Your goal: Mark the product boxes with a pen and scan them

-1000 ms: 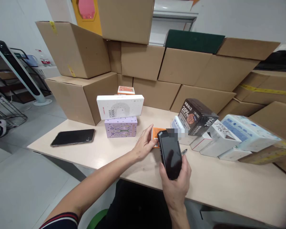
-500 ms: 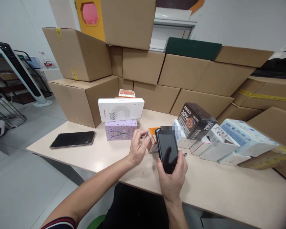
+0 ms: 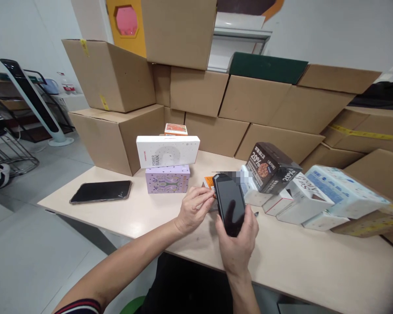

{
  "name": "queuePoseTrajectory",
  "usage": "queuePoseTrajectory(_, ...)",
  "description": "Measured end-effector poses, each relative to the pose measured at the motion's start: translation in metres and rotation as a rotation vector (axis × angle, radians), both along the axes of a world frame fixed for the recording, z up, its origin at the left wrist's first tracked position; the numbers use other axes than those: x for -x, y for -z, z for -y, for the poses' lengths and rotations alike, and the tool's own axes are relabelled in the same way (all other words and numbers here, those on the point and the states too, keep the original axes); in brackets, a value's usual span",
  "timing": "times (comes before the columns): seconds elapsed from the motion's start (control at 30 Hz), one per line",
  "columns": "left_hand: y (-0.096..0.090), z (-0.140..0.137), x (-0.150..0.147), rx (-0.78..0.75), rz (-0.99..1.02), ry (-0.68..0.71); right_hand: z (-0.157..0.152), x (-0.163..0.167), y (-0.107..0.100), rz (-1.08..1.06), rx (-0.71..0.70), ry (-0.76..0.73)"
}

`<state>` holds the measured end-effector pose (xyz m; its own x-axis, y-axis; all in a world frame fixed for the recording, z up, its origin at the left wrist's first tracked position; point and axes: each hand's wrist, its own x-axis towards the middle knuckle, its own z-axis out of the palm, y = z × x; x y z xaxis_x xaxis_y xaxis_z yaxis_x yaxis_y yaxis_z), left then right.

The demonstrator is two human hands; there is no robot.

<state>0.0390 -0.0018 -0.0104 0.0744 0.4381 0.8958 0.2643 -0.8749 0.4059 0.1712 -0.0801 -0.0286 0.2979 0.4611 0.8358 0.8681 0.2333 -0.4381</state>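
Between thumb and fingers of the right hand, a black handheld device, gripped by its lower sides.
Likely stiff, light, its glossy face slippery; hold the narrow edges. Beyond the left hand, fingertips bunched, a partly hidden orange box, probably card; any pinch, I cannot tell.

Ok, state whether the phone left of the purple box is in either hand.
No, the phone lies on the table, apart from the left hand and the right hand, which grips a black device.
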Motion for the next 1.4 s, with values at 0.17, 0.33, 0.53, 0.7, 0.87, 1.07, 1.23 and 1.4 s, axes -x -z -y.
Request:
queuePoseTrajectory(0.17,0.0,0.001,0.001,-0.011,-0.026,-0.022,-0.002,-0.003,-0.006,0.038,-0.007,-0.01)
queuePoseTrajectory(0.33,0.004,0.001,0.001,-0.023,-0.061,-0.028,-0.006,-0.002,-0.005,0.049,-0.011,-0.005)
queuePoseTrajectory(0.53,0.005,0.003,0.002,0.017,-0.132,0.003,-0.008,0.001,-0.003,0.071,-0.04,0.036)
queuePoseTrajectory(0.7,0.004,0.006,0.004,0.065,-0.158,0.054,-0.008,0.006,-0.005,0.096,-0.051,0.084)
queuePoseTrajectory(0.87,0.003,0.007,0.006,0.081,-0.146,0.05,-0.008,0.015,-0.006,0.079,-0.051,0.111)
queuePoseTrajectory(1.07,0.002,0.006,0.007,0.067,-0.122,0.04,-0.009,0.02,-0.007,0.078,-0.056,0.121)
queuePoseTrajectory(1.23,0.002,0.006,0.007,0.06,-0.116,0.025,-0.009,0.019,-0.006,0.091,-0.054,0.116)
queuePoseTrajectory(1.4,0.001,0.006,0.007,0.064,-0.126,0.025,-0.01,0.019,-0.004,0.041,-0.042,0.101)
